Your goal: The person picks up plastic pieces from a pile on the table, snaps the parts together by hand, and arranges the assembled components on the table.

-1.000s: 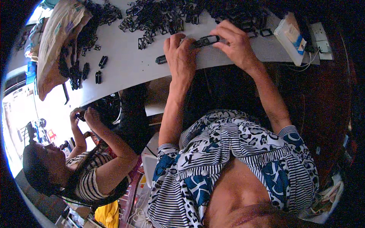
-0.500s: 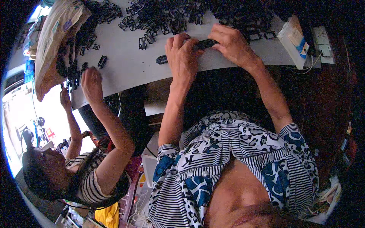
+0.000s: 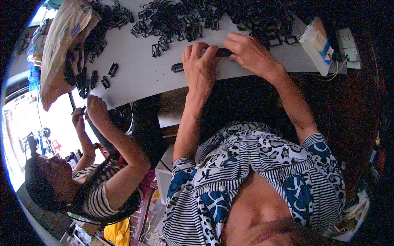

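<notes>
- The black part (image 3: 224,53) sits between your two hands, just above the worktop (image 3: 143,74) and near its front edge; if your fingertips slip, it could fall and skid off that edge
- Your fingers cover much of it, so a crooked fit or bent edge could well escape your eye
- A black piece (image 3: 177,67) juts out left of your left hand (image 3: 200,63); a careless sweep of the wrist might knock it away, though you cannot tell here whether it touches your palm
- Your right hand (image 3: 250,51) is near the pile of black frames (image 3: 176,20), so raised knuckles could snag loose ones
- Your left grip is nearly closed, fingers and thumb on the part's left end
- Your right grip pinches the other end, fingertips close together, exact contact partly hidden
</notes>
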Motion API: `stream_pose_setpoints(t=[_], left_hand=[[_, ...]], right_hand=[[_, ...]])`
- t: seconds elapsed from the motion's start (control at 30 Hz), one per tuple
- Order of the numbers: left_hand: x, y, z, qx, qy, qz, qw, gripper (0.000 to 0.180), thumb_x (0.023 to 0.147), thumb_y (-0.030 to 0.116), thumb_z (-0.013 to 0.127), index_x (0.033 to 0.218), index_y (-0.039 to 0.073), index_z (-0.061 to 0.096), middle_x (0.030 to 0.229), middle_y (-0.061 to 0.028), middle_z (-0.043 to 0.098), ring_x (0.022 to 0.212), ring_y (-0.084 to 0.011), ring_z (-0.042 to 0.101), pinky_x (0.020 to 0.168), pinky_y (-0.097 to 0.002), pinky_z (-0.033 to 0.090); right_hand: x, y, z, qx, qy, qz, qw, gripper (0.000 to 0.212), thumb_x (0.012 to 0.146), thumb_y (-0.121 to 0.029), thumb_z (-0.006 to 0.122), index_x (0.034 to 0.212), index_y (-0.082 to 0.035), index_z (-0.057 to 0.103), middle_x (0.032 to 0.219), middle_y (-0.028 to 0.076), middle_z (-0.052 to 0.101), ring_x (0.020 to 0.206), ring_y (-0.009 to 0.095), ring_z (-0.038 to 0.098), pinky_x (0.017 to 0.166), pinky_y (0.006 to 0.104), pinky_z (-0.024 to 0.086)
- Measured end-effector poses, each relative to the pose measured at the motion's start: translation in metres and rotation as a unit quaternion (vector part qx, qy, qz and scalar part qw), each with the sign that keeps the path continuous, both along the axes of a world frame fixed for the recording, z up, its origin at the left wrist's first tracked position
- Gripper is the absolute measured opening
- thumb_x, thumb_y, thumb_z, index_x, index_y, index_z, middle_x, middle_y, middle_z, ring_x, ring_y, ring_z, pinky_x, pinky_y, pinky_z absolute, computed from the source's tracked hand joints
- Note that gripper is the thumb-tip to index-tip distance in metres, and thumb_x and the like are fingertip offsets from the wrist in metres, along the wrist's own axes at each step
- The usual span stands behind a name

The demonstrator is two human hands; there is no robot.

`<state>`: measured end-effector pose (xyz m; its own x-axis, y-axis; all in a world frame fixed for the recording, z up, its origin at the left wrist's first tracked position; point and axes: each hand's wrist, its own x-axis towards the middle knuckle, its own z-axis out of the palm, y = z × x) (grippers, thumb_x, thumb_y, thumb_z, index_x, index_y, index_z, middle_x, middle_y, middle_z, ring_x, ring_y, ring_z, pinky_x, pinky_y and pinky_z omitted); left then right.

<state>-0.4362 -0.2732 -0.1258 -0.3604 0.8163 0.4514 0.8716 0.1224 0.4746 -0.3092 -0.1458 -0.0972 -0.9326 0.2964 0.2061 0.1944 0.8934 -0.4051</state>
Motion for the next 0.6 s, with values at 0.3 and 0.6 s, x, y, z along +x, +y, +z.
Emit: stream_pose_setpoints(t=[0.3,0.6], left_hand=[[-0.029,-0.026,0.022,-0.032,-0.030,-0.035,0.998,0.035,0.063,-0.001,0.069,0.095,0.011,0.066,0.104,-0.0085,0.057,0.098,-0.0311,0.050,0.086,-0.0414,0.040],[-0.086,-0.078,0.021,-0.039,-0.032,-0.038,0.998,0.035,0.060,-0.001,0.070,0.094,0.008,0.066,0.104,-0.0102,0.059,0.096,-0.0314,0.052,0.084,-0.0395,0.044]], right_hand=[[-0.021,0.013,0.000,-0.010,0.078,-0.007,0.997,0.023,0.077,-0.006,0.065,0.098,-0.002,0.058,0.089,0.013,0.053,0.085,0.033,0.059,0.074,0.0402,0.049],[-0.032,0.008,-0.005,0.093,0.061,-0.069,0.991,0.017,0.078,-0.008,0.065,0.090,-0.003,0.054,0.091,0.011,0.049,0.089,0.029,0.058,0.073,0.0408,0.050]])
